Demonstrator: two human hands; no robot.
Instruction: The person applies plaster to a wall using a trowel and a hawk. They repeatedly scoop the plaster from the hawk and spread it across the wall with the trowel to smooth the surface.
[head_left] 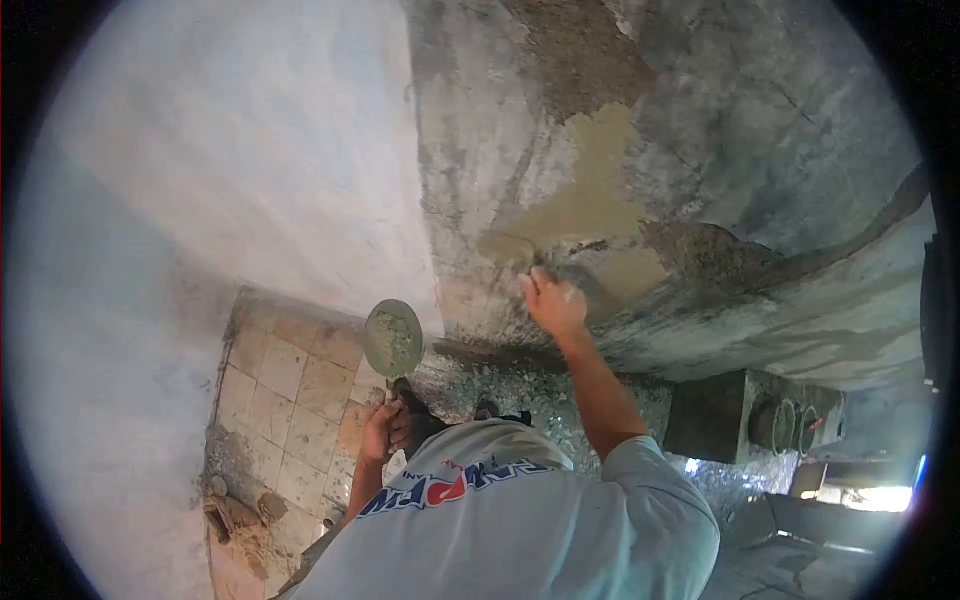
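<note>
My right hand (556, 303) is closed round the handle of a trowel (515, 243), whose blade lies against the wall at the lower edge of a patch of wet, tan plaster (590, 195). Rough bare patches (580, 60) show above that plaster and to its right. Lower left, my left hand (384, 430) grips the handle of a round greenish pan (374, 345). Grey-green mortar (394, 340) lies in the pan, which is held over the floor near the wall corner.
A pale wall (270, 150) fills the left side. Below are floor tiles (290, 400) with rubble (250, 520) at lower left. Debris (530, 395) lies along the wall's foot. A dark box-like block (708, 415) stands at the right, with round, ring-shaped objects (785, 425) beside it.
</note>
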